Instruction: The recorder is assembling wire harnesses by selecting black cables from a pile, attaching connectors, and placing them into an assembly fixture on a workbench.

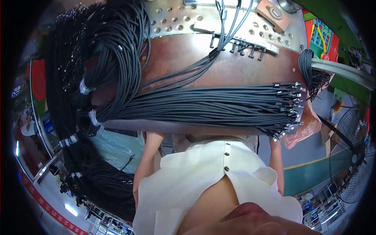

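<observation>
Both of my hands are out of sight below the near edge of the worktable [156,126]. My left forearm [145,164] reaches up to that edge and disappears beneath it. Over at the right, my right forearm [276,162] ends under the connector ends of the cables, close to a pink plastic bag [303,127]. A wide bundle of black cables [203,105] lies across the tabletop, its metal-tipped connectors [291,107] fanned out at the right edge. Wrapped plastic film [94,117] ties the bundle at its left end.
A large heap of black cables [64,51] hangs at the left. A few cables run up past a black hooked rack [243,46] on the perforated metal plate [168,19]. A coil of cable [305,64] hangs from a rail at right, above a fan [348,156].
</observation>
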Demonstrator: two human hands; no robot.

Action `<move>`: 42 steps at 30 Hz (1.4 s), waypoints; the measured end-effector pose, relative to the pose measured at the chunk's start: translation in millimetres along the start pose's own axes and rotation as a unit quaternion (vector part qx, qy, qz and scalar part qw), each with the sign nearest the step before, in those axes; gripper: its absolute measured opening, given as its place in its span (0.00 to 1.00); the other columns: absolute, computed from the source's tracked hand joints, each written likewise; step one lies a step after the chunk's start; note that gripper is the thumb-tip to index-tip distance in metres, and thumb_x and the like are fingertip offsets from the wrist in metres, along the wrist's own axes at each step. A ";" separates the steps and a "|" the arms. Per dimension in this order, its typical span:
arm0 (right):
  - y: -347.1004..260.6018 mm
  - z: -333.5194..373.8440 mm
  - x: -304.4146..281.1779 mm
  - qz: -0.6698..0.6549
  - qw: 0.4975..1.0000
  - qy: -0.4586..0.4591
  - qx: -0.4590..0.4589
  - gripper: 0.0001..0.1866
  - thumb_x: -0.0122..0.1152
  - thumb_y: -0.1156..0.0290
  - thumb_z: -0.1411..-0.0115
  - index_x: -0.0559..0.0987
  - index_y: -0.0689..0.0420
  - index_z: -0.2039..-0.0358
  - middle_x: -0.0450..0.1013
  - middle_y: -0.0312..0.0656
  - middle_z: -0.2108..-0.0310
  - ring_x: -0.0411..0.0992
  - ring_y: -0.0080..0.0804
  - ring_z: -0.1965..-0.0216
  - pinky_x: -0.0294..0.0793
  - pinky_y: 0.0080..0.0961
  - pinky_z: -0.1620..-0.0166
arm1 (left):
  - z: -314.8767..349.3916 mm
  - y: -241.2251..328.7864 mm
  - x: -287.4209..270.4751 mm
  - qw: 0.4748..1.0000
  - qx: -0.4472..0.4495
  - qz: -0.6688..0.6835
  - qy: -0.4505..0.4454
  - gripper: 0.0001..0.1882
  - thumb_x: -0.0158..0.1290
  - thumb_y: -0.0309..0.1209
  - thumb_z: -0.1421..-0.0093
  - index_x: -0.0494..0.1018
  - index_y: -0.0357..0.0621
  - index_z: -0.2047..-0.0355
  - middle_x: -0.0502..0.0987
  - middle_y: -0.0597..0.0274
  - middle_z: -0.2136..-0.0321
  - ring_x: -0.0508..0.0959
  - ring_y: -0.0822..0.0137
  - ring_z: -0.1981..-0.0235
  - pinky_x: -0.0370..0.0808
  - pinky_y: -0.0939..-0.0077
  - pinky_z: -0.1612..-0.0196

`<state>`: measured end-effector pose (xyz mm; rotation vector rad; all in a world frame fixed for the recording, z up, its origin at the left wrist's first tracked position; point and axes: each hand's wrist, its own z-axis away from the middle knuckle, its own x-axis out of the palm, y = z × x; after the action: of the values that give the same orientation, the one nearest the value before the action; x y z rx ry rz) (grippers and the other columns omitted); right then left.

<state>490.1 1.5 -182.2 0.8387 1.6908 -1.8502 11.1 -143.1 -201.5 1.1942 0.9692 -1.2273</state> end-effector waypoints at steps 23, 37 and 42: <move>31.7 -15.0 -59.2 0.023 0.999 -0.028 -0.038 0.19 0.58 0.77 0.44 0.73 0.64 0.50 0.75 0.44 0.59 0.71 0.33 0.57 0.70 0.30 0.50 | -27.1 39.8 -116.8 0.946 0.002 0.243 -0.212 0.16 0.47 0.37 0.37 0.74 0.41 0.55 0.75 0.47 0.54 0.74 0.46 0.53 0.70 0.61 0.48; -192.5 -128.9 10.1 0.231 0.872 0.065 -0.427 0.20 0.66 0.57 0.49 0.74 0.59 0.64 0.69 0.49 0.57 0.67 0.45 0.54 0.68 0.39 0.56 | -123.9 99.5 -165.5 0.984 0.112 -0.041 0.129 0.28 0.56 0.41 0.46 0.69 0.35 0.49 0.70 0.54 0.49 0.70 0.61 0.48 0.69 0.63 0.51; -192.4 -113.9 -41.9 0.037 0.947 -0.068 -0.312 0.09 0.62 0.73 0.46 0.77 0.59 0.64 0.73 0.44 0.67 0.72 0.44 0.63 0.70 0.32 0.59 | -143.1 74.4 -188.2 0.981 0.125 0.127 0.082 0.12 0.58 0.32 0.47 0.77 0.43 0.63 0.76 0.62 0.65 0.77 0.60 0.64 0.74 0.72 0.61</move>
<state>393.9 133.7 -24.1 0.4840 1.9511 -1.1674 71.5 24.5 -29.2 1.5869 0.7670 -1.0789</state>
